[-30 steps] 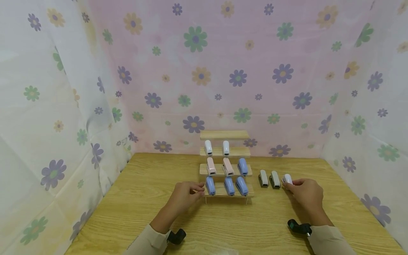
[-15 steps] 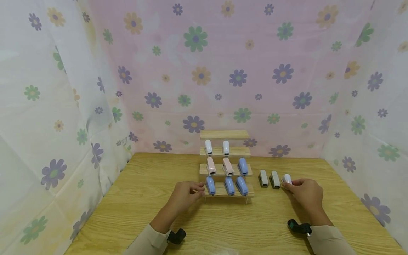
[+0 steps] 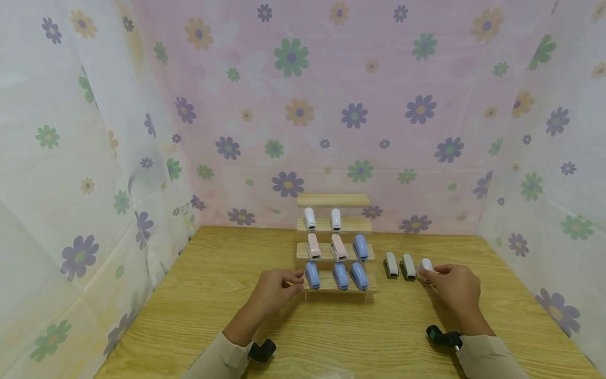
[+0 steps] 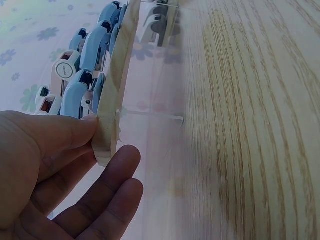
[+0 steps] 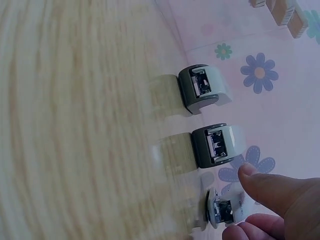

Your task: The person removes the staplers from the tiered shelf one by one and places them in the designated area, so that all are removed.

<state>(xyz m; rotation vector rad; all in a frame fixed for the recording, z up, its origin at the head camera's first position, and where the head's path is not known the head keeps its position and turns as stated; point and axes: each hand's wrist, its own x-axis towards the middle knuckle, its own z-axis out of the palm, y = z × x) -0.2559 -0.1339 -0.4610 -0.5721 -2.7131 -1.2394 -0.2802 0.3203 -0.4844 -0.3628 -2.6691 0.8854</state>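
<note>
A tiered wooden display stand [image 3: 327, 282] holds several mini staplers. My left hand [image 3: 272, 289] pinches the left end of its lowest shelf [image 4: 111, 95], thumb near a blue stapler [image 3: 312, 275], other fingers loosely bent. To the stand's right, my right hand [image 3: 454, 288] pinches a white stapler [image 5: 236, 206] that rests on the table, thumb on one side and fingers on the other; part of it is hidden by the fingers. Left of it, two pale green staplers with dark bases [image 3: 408, 267] stand in a row, apart from the hand.
The second shelf bears two pink staplers [image 3: 314, 247] and a blue one [image 3: 361, 247]. Above stand two white staplers [image 3: 335, 219]. A bare top shelf [image 3: 333, 200] comes last. Flowered cloth [image 3: 322, 89] surrounds the wood-grain table [image 3: 227, 258] at back and sides.
</note>
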